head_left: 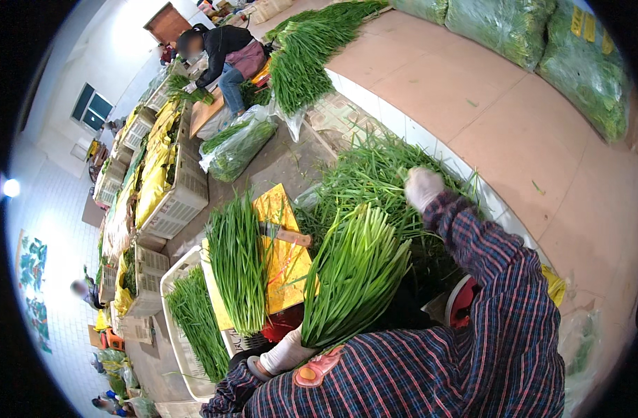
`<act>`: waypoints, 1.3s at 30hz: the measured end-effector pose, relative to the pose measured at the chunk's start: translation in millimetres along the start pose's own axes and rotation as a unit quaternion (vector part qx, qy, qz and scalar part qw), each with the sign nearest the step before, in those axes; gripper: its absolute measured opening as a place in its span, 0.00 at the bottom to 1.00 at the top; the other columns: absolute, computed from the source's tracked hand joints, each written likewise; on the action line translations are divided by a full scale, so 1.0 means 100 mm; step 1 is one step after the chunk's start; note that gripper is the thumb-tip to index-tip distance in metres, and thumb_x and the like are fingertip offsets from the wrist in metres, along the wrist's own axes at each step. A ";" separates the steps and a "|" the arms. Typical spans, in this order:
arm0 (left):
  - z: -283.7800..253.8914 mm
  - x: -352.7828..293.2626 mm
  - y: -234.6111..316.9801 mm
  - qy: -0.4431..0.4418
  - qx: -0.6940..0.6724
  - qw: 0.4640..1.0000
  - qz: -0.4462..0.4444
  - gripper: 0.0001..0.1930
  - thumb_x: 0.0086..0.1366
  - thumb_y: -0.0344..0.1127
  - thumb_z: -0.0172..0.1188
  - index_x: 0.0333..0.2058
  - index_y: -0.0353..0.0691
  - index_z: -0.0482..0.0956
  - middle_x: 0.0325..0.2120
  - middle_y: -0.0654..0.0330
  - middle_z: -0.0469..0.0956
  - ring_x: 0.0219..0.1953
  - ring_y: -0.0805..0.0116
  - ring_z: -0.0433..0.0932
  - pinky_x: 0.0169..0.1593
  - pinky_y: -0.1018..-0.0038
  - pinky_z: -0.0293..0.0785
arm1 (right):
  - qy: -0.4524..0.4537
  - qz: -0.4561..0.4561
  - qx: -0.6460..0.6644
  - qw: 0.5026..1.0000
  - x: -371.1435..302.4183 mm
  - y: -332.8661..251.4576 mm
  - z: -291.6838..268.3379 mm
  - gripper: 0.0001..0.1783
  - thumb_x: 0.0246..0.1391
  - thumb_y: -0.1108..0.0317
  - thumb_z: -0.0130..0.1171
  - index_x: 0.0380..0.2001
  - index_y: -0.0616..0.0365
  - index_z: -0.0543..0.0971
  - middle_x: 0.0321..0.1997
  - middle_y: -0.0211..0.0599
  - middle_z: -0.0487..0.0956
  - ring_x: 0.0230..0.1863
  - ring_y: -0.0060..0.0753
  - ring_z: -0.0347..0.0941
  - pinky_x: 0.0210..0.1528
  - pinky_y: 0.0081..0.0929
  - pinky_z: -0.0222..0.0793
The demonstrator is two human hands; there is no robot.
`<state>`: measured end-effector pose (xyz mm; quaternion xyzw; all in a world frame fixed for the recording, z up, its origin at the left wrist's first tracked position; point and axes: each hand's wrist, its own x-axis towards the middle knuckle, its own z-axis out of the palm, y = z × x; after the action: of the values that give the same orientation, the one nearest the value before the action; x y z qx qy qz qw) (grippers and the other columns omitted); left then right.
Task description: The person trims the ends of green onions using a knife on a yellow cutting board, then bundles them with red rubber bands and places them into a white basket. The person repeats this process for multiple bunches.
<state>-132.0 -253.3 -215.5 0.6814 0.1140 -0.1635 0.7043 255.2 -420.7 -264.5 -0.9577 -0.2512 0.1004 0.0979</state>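
In a white glove, my left hand is closed round the lower end of a thick bunch of chives, which leans up and to the right across my lap. My right hand, also gloved, reaches out over a heap of loose chives. Its fingers are curled, and what they grip among the leaves is not clear. Another chive bunch lies on a yellow board at my left. Beside it rests a knife with a wooden handle, its blade partly covered by leaves.
A white plastic crate with chives stands left of the board. Further left run stacked crates with yellow wrapping. A raised tiled ledge borders my right, bearing big bags of greens. Ahead, a co-worker sits near a bagged bundle.
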 end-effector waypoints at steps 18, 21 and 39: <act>-0.02 -0.02 0.00 0.038 -0.062 0.996 -0.046 0.22 0.55 0.20 0.57 0.50 0.36 0.70 0.43 0.63 0.76 0.44 0.71 0.73 0.48 0.77 0.70 | -0.031 -0.122 -0.283 0.951 0.22 -0.30 -0.28 0.17 0.52 0.60 0.52 0.41 0.58 0.77 0.45 0.41 0.77 0.49 0.37 0.71 0.53 0.39 0.61; -0.27 0.03 -0.22 -0.002 0.095 0.995 -0.018 0.25 0.53 0.19 0.60 0.51 0.40 0.69 0.46 0.65 0.73 0.48 0.74 0.70 0.52 0.75 0.66 | -0.027 -0.029 -0.245 0.969 -0.06 -0.03 -0.52 0.27 0.55 0.51 0.48 0.54 0.56 0.69 0.57 0.40 0.69 0.59 0.37 0.61 0.60 0.42 0.54; -0.17 0.07 -0.28 0.091 -0.042 0.994 -0.036 0.28 0.51 0.19 0.62 0.52 0.42 0.68 0.48 0.66 0.72 0.49 0.73 0.69 0.54 0.73 0.65 | -0.260 -0.059 0.588 0.764 -0.89 -0.06 0.33 0.15 0.48 0.59 0.64 0.33 0.60 0.78 0.33 0.27 0.77 0.38 0.20 0.67 0.48 0.21 0.60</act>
<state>-135.5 -237.0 -244.9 0.6583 0.2093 -0.1211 0.7128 169.0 -455.7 -282.3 -0.6328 -0.2150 0.4678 0.5784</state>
